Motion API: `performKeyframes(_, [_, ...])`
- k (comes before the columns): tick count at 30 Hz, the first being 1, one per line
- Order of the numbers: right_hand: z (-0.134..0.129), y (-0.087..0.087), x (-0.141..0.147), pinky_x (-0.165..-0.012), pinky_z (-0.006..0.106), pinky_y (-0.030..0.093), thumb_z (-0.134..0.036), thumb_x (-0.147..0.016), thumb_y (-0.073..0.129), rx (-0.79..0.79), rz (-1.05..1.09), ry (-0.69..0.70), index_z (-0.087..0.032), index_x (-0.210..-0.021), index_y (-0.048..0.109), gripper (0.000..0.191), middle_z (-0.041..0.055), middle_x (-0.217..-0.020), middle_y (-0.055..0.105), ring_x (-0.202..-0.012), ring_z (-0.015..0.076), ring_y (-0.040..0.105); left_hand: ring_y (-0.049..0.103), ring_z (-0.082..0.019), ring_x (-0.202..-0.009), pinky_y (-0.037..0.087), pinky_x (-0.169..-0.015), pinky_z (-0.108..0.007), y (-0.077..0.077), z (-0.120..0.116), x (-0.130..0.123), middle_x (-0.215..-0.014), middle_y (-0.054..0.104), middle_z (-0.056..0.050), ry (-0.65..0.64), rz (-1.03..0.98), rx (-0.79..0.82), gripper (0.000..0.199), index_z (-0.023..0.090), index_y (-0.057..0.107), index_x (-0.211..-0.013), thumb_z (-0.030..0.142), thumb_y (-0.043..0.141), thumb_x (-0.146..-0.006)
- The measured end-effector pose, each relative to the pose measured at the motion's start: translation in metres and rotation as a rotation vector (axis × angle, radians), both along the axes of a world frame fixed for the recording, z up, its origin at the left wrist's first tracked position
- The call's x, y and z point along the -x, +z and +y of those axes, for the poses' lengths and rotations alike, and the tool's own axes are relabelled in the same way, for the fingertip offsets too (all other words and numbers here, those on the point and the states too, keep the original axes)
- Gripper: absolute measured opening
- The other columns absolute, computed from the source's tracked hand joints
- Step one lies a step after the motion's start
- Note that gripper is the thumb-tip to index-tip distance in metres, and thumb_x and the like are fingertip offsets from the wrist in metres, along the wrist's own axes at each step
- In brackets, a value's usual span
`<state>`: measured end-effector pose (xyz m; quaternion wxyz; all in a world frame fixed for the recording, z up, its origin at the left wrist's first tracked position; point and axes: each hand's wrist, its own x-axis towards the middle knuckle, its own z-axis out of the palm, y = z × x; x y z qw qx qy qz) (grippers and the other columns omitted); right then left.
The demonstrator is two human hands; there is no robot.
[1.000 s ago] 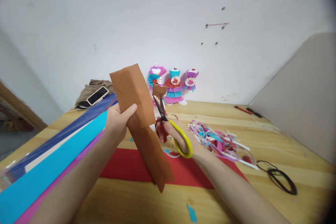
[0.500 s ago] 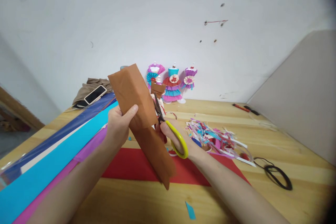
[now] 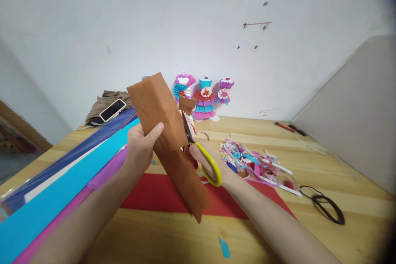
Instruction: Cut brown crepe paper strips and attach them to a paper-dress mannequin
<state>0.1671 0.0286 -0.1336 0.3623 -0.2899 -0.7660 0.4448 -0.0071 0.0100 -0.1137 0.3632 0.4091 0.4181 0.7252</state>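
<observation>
My left hand [image 3: 144, 140] is closed on a folded sheet of brown crepe paper [image 3: 159, 107], thumb lying across its front. The paper stands up above the hand, and a long flap of it hangs down to the right. My right hand [image 3: 201, 156] is closed on scissors [image 3: 213, 169] with yellow handles and dark blades. The blades point up along the right edge of the brown paper; whether they grip it I cannot tell. Most of the right fingers are hidden behind the paper and the handles.
Red paper [image 3: 229, 198] lies under the hands. Blue paper [image 3: 77, 173] and purple paper [image 3: 108, 165] lie left, near a phone [image 3: 112, 110]. Paper scraps [image 3: 247, 159] and a black cord [image 3: 328, 208] lie right. Small decorated dress forms [image 3: 204, 99] stand by the wall, markers [image 3: 286, 127] to their right.
The view has shifted very slightly. The brown paper's right edge and hanging flap have moved a little to the right; both hands keep their hold.
</observation>
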Motion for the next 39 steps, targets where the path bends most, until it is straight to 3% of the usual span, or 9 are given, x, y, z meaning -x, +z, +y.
performKeyframes(7, [0.002,-0.004,0.001,-0.046,0.027,0.034,-0.068,-0.084,0.046,0.096,0.058,0.017,-0.021,-0.067,0.045,0.049,-0.0025,-0.052,0.045,-0.046,0.0120,0.044,0.069,-0.023,-0.080,0.054,-0.071,-0.032,0.000,0.001,0.001,-0.088,0.076,-0.007,0.020,0.056,0.015,0.027,0.013,0.072,-0.081,0.034,0.080,-0.065])
performKeyframes(22, [0.002,-0.010,0.001,-0.038,0.026,0.027,-0.076,-0.082,0.042,0.111,0.060,-0.026,-0.024,-0.059,0.041,0.057,-0.0036,-0.038,0.042,-0.035,0.0104,0.039,0.068,-0.021,-0.078,0.054,-0.068,-0.029,-0.002,0.001,0.002,-0.088,0.075,-0.007,0.039,0.074,0.000,0.026,0.013,0.072,-0.081,0.034,0.080,-0.067])
performKeyframes(31, [-0.003,-0.001,0.003,-0.036,0.024,0.024,-0.078,-0.076,0.048,0.156,0.047,-0.060,-0.022,-0.057,0.039,0.060,-0.0050,-0.037,0.040,-0.032,0.0082,0.036,0.068,-0.020,-0.078,0.053,-0.069,-0.028,-0.003,0.001,0.003,-0.088,0.075,-0.006,0.026,0.064,-0.012,0.026,0.013,0.073,-0.082,0.034,0.080,-0.067])
performKeyframes(39, [-0.002,-0.005,0.004,-0.036,0.026,0.022,-0.080,-0.079,0.044,0.154,0.076,-0.075,-0.023,-0.055,0.038,0.062,-0.0048,-0.037,0.038,-0.032,0.0077,0.032,0.067,-0.019,-0.074,0.053,-0.067,-0.027,-0.002,0.001,0.002,-0.083,0.075,-0.006,0.007,0.019,-0.010,0.025,0.013,0.074,-0.080,0.032,0.082,-0.066])
